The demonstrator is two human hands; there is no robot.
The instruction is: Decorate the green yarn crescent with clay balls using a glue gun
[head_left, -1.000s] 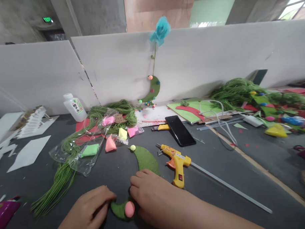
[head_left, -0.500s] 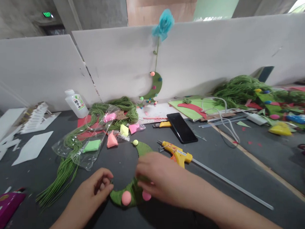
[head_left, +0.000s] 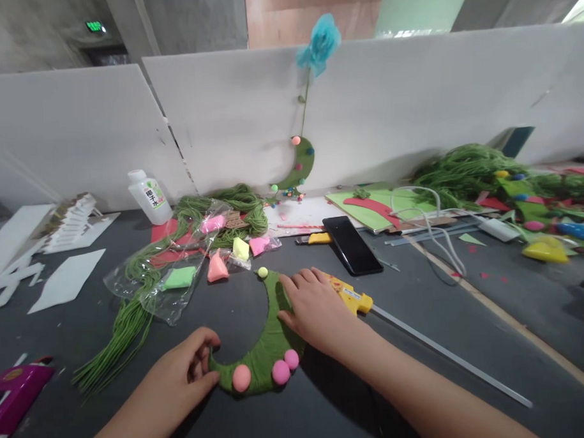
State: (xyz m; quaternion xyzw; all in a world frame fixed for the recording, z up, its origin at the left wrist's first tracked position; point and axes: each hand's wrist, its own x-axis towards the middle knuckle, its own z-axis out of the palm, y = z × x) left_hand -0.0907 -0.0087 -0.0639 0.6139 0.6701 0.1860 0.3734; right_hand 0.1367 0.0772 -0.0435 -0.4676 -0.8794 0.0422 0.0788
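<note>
**Right hand up the crescent, two pink balls uncovered!**

Off the lower curve it goes, and now the right hand [head_left: 316, 301] covers the outer rim of the green crescent [head_left: 265, 351], fingers loosely bent, thumb apart; whether it grips, I can't tell. Left hand [head_left: 194, 369], half curled, has the lower tip between thumb and fingers. Crescent toward the near edge of the bench [head_left: 238, 310], pink balls [head_left: 281, 373] along its outer curve, salmon ball [head_left: 241, 378] by the lower tip. Glue gun [head_left: 359, 301] partly hidden beside the right hand; phone [head_left: 352, 245] nearer the back edge.
</note>
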